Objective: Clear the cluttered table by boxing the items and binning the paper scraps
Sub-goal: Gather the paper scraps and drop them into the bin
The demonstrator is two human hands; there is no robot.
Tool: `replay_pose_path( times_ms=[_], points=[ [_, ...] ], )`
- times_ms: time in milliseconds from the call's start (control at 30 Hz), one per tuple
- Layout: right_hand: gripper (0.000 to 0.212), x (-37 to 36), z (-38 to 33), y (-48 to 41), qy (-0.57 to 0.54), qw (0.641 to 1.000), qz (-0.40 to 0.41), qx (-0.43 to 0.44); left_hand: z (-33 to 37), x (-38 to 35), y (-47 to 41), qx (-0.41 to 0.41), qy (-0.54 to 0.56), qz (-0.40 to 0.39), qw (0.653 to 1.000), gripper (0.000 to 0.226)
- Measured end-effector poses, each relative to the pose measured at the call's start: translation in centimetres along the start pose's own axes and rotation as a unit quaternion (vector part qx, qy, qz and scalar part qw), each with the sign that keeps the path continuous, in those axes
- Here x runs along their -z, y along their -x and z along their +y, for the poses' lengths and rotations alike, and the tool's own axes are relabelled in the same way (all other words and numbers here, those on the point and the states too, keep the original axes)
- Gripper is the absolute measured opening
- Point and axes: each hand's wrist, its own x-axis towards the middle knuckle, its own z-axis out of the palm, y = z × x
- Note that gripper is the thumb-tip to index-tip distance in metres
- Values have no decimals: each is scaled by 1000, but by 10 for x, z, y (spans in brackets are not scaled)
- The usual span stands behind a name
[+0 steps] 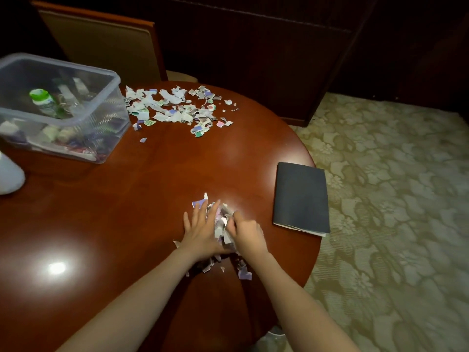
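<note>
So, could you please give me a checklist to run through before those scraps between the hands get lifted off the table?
1. Heap held: the left hand lies flat against the near scraps and the right hand curls onto them. Ok.
2. Stragglers swept in: stray bits lie loose by the wrists. Not ok.
3. Far scraps gathered: they lie scattered beside the box. Not ok.
4. Bin within reach: only a pale rim shows below the edge of the table. Cannot tell.
5. Notebook boxed: it lies on the table. Not ok.
</note>
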Motion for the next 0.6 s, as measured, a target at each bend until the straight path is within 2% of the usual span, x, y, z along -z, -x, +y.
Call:
replay_pose_path(
  times_ms=[133,267,333,367,433,600],
  points=[
    [33,17,6,7,-83,993,32,-75,12,5,-13,37,-19,-30,999,119],
    [30,19,14,12,-101,986,36,-128,14,0,-15,52,-88,-48,994,97],
    [29,16,17,17,-99,983,35,-150,14,-3,-11,32,-123,-13,992,78],
    [29,14,18,18,-99,981,37,-161,13,-4,-9,6,-132,42,990,65],
    [31,10,20,21,-102,976,39,-187,9,-10,-5,-38,-158,84,983,49],
    [34,3,20,29,-104,970,28,-217,7,-11,-4,-105,-141,94,980,21]
  ],
)
